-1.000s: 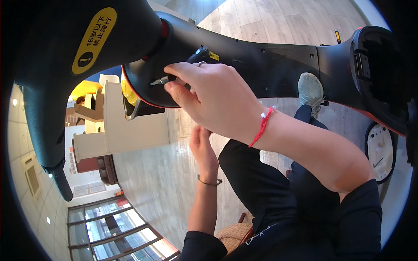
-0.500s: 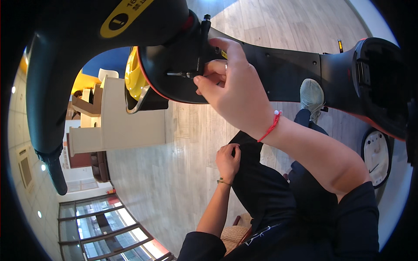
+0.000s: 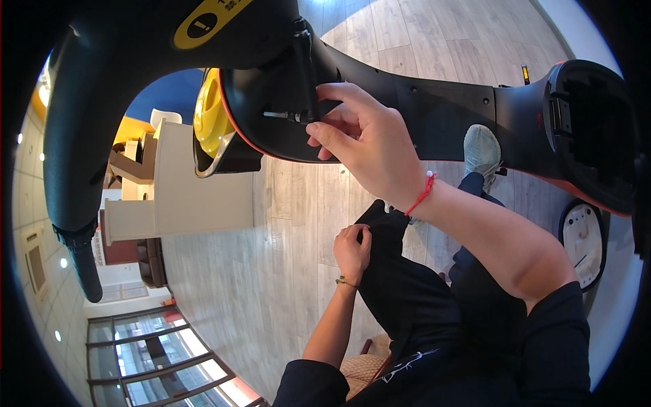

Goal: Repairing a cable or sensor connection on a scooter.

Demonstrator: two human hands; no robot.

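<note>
My right hand [image 3: 369, 136], a red cord bracelet at its wrist, reaches up to a black L-shaped wrench [image 3: 306, 74]. Thumb and fingers pinch its lower end, near the corner. The wrench's long handle stands upward, and a slim metal bit [image 3: 277, 114] juts left from the corner. Behind it is the rounded black end [image 3: 254, 88] of a large machine part with a red rim; whether the bit touches it, I cannot tell. My left hand [image 3: 352, 249], with a green bracelet, rests loosely curled on my black-trousered leg [image 3: 400, 278].
A black arm-like machine part [image 3: 74, 156] with a yellow warning label [image 3: 207, 24] curves down at left. The black body [image 3: 447, 98] runs right to a round end [image 3: 597, 136]. An open pale-lined cover [image 3: 583, 237] lies at right. A yellow helmet-like object [image 3: 209, 115] stands before a white counter [image 3: 203, 183].
The wrench's handle has swung so its top leans left instead of right. My right index finger has come down lower on the handle. My left hand stays on my leg.
</note>
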